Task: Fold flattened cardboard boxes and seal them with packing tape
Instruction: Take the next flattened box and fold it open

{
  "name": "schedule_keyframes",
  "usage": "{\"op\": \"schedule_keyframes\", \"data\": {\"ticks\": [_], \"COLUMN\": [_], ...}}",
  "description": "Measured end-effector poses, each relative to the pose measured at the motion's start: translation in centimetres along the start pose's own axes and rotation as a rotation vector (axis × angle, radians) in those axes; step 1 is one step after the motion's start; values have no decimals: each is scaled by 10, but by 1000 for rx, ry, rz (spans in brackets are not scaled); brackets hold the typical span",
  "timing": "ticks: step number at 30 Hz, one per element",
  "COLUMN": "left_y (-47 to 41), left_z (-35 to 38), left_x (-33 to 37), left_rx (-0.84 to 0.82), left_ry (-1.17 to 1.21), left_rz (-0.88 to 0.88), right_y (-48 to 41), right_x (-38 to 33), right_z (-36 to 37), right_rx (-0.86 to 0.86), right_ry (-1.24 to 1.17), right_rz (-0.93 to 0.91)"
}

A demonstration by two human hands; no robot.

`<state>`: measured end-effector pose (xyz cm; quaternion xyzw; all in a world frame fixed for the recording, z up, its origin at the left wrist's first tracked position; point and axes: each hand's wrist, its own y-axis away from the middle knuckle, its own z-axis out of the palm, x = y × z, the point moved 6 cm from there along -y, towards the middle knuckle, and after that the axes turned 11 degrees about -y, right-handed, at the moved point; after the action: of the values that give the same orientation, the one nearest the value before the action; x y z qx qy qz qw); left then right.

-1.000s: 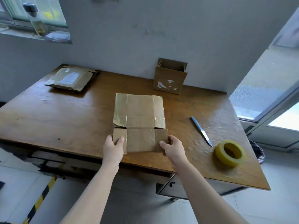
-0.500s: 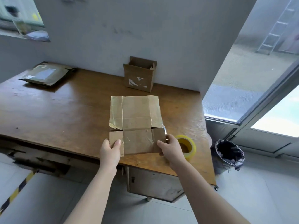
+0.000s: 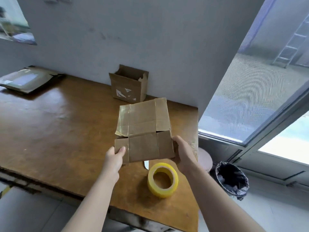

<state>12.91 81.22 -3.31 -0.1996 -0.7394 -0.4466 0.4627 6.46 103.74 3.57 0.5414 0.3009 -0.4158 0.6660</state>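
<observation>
A flattened cardboard box (image 3: pixel 143 129) with old shiny tape on it is held above the right end of the wooden table (image 3: pixel 58 131). My left hand (image 3: pixel 113 158) pinches its near left corner, thumb on top. My right hand (image 3: pixel 183 153) grips its near right edge. A yellow roll of packing tape (image 3: pixel 163 180) lies on the table just below the box, near my right wrist. A bit of a white object (image 3: pixel 146 164) shows under the box's near edge.
An upright open cardboard box (image 3: pixel 128 84) stands against the wall behind. More flattened cardboard (image 3: pixel 26 79) lies at the table's far left. A round stool (image 3: pixel 204 159) and a black-lined bin (image 3: pixel 231 180) stand right of the table, by a glass door.
Both hands have lifted the flattened box off the table and carried it to the right. The view has swung right, so the tape roll now lies below the box.
</observation>
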Motion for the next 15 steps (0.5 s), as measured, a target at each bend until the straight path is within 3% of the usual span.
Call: {"op": "schedule_keyframes", "data": {"ticks": [6, 11, 15], "left_y": [-14, -18, -6], "left_z": [49, 72, 109], "left_x": [17, 28, 56], "left_rx": [-74, 13, 121], "left_ry": [114, -46, -225], "left_rz": [-98, -61, 79], "right_y": [-43, -68, -93], "right_x": [-41, -63, -80], "right_z": [-5, -9, -14], "right_rx": [-240, -274, -309], "right_ry": [-5, 128, 252], "right_rz": [-18, -53, -155]}}
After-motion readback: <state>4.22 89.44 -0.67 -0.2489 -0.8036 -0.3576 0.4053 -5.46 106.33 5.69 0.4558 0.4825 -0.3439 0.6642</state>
